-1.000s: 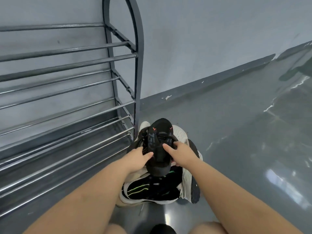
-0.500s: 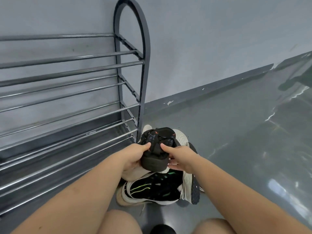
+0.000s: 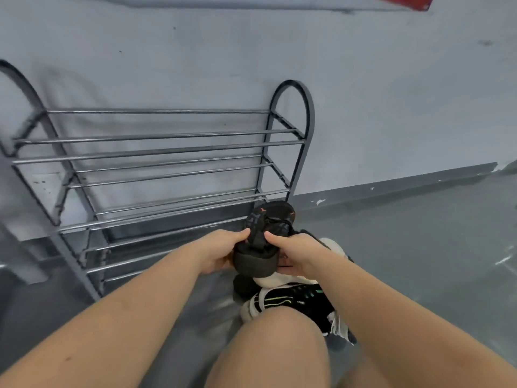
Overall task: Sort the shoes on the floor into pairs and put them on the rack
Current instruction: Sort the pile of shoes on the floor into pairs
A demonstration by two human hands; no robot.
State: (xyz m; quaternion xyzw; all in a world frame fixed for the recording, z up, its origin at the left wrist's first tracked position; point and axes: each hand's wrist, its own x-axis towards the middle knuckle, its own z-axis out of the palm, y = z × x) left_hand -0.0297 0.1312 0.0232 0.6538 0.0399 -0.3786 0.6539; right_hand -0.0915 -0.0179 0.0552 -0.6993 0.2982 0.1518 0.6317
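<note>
1. A black shoe is gripped at its heel by the left hand and right hand, fingers curled round it.
2. The rack is located just beyond the left hand.
3. A pile of shoes is situated below the hands, on the floor.

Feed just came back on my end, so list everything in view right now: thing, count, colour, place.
rack: one, dark grey with silver bars, shelves bare, against the wall
black shoes: apparently a pair, black with orange marks, held up before the rack
shoe pile: several, count unclear, black with green stripes and white, on the floor
knee: one, bare, bottom centre
left hand: gripping the black shoes
right hand: gripping them too
</note>
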